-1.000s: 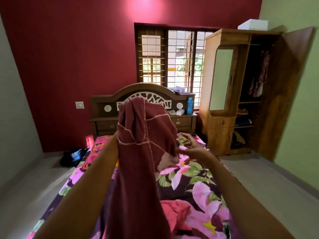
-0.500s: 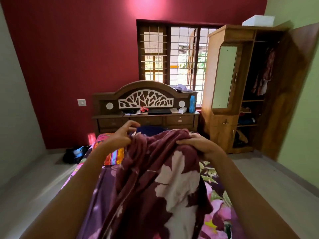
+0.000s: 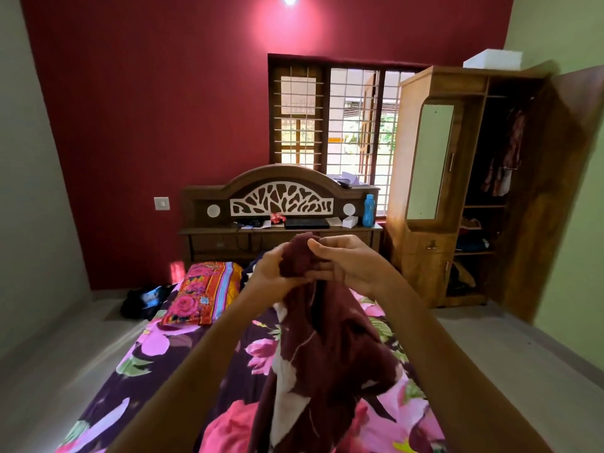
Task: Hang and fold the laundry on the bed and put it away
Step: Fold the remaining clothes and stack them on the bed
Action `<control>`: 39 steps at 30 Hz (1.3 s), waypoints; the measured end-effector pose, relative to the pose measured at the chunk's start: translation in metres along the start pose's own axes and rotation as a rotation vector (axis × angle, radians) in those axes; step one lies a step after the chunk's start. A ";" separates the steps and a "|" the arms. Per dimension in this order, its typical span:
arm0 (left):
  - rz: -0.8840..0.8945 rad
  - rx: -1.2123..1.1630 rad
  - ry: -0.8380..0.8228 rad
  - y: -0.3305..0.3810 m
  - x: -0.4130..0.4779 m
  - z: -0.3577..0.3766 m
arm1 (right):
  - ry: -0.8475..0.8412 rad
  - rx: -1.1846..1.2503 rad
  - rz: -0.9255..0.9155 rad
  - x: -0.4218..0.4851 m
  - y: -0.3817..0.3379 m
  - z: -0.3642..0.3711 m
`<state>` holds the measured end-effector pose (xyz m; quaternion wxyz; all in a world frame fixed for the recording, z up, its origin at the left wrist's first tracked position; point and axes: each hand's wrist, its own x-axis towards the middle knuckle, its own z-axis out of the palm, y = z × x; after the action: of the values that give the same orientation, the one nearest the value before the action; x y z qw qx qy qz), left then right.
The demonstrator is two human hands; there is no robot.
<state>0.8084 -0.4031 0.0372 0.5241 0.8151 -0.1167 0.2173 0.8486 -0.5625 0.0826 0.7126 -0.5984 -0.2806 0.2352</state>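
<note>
Garment: the garment (image 3: 327,348), maroon with white flowers, hangs from my two hands in the air over the bed (image 3: 147,364). Its top is bunched between my hands and the rest drapes down toward the sheet. I cannot tell whether the hem touches it.
Why held so: I hold it up by the top so its own weight pulls it straight and I can find an edge or a shoulder. I judge this to be sorting it out before folding or hanging.
Left hand: my left hand (image 3: 271,271) grips the bunch from the left, its fingers curled into the cloth and mostly hidden by it.
Right hand: my right hand (image 3: 349,266) pinches the top of the bunch, thumb (image 3: 315,245) above and fingers (image 3: 327,266) close together below, only a little bent.
Gap: my hands nearly meet, with just the cloth between them.
Other laundry: a pink cloth (image 3: 228,426) lies crumpled on the bed near me, not yet folded.
Pillow: the pillow (image 3: 202,292) lies at the head end, left of my hands.
Wardrobe: the wardrobe (image 3: 421,273) stands open at the right with clothes hanging inside. I judge the garment ends up there.
Next: I should draw my hands apart along the top edge to open the cloth flat.
Risk: the cloth is soft, and a loose pinch could let it slide into a heap.
</note>
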 end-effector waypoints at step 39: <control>0.050 0.347 0.426 -0.007 0.000 -0.086 | 0.526 -0.616 -0.072 -0.013 0.043 -0.129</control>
<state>0.7913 -0.3220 0.0621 0.3841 0.8255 0.0150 0.4132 0.9274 -0.6571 0.0221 0.5553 -0.8134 -0.1671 -0.0460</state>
